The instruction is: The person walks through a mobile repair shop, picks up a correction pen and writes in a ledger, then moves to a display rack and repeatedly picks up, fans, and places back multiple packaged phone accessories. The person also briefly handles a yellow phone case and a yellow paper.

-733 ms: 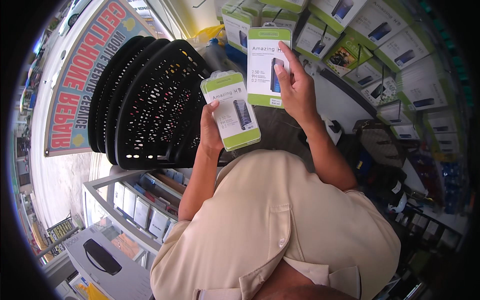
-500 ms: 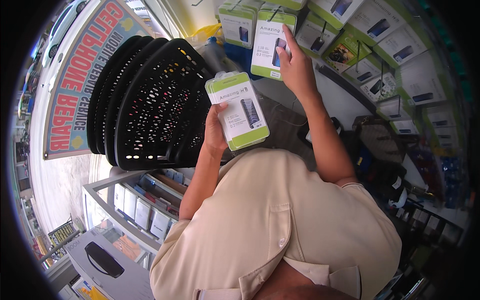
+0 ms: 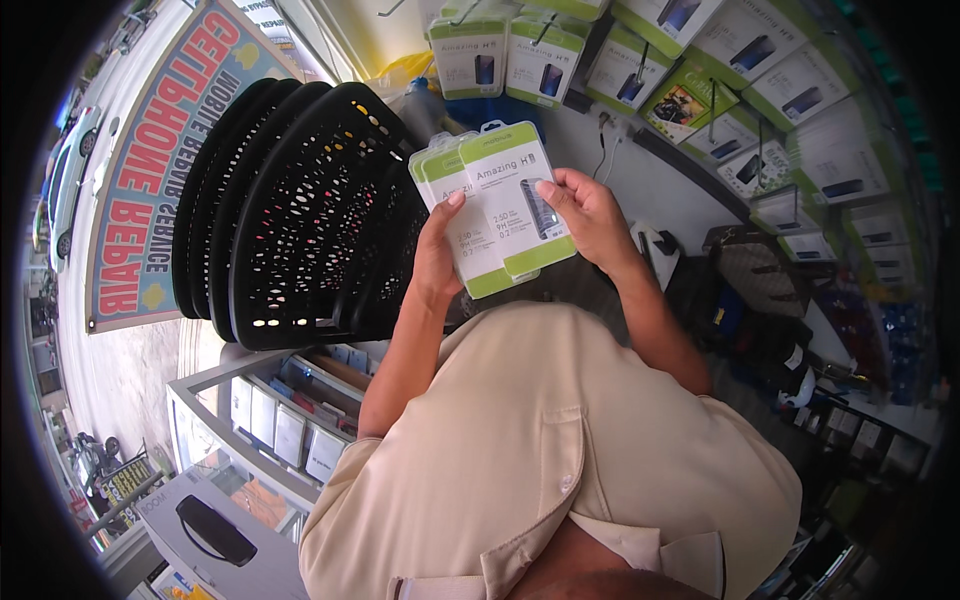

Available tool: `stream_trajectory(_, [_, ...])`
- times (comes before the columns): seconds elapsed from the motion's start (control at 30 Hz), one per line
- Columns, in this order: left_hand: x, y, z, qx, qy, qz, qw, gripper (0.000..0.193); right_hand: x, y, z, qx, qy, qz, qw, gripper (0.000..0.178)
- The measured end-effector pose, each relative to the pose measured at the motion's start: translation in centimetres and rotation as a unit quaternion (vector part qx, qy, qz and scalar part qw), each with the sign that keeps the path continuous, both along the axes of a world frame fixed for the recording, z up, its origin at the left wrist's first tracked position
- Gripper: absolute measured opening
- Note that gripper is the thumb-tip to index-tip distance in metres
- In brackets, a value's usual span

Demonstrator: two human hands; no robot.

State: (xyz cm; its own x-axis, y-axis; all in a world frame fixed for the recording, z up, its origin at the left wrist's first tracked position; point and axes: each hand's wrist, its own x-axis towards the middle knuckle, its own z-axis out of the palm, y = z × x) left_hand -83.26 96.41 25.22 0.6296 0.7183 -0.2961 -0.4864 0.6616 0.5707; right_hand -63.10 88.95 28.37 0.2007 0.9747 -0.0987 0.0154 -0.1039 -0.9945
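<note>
Fingers (image 3: 571, 186) on the right hand (image 3: 602, 222), as I watch from the far end of the feed, are clasped on a pack's right side: thumb on the face, the rest partly behind, so I can't make out all of them. That front pack (image 3: 515, 215), white with green bands and a dark phone picture, is held up before the chest, its top leaning left. It overlaps the small pile of packs (image 3: 474, 228), fanned and also white and green, and there's the left hand (image 3: 434, 252) gripping that pile by its left edge, thumb across the front, other fingers hidden from me.

Moving outward now! Just left of the left hand I have stacked black plastic pieces (image 3: 330, 215) full of holes, with a pale blue banner (image 3: 180, 200) beyond. Straight past the hands, similar hanging packs (image 3: 470, 75) line the wall on hooks, running far round to the right; a yellow bag (image 3: 405, 70) sits beside them. Nearest the camera, I see a beige shirt (image 3: 560, 430). Down at lower left: a glass display case (image 3: 192, 402) holding white boxes (image 3: 290, 435), and near it a large pale box (image 3: 200, 560) picturing a black device.
</note>
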Motion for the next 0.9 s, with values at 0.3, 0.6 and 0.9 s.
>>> stream_trajectory(0.3, [-1.1,0.3,-0.9,-0.001,-0.095,-0.01,0.995,0.07,0.1,3.7,2.5,0.237,-0.152,-0.175,0.944,0.042])
stream_trajectory(0.6, [-1.5,-0.6,-1.0,-0.012,-0.041,0.016,0.999,0.058,3.5,6.5,3.5,0.095,-0.401,-0.168,0.895,0.046])
stream_trajectory(0.9, [-1.3,-0.6,0.0,0.073,0.04,0.0,0.997,0.059,-0.2,0.9,2.8,-0.052,-0.148,0.049,0.986,0.057])
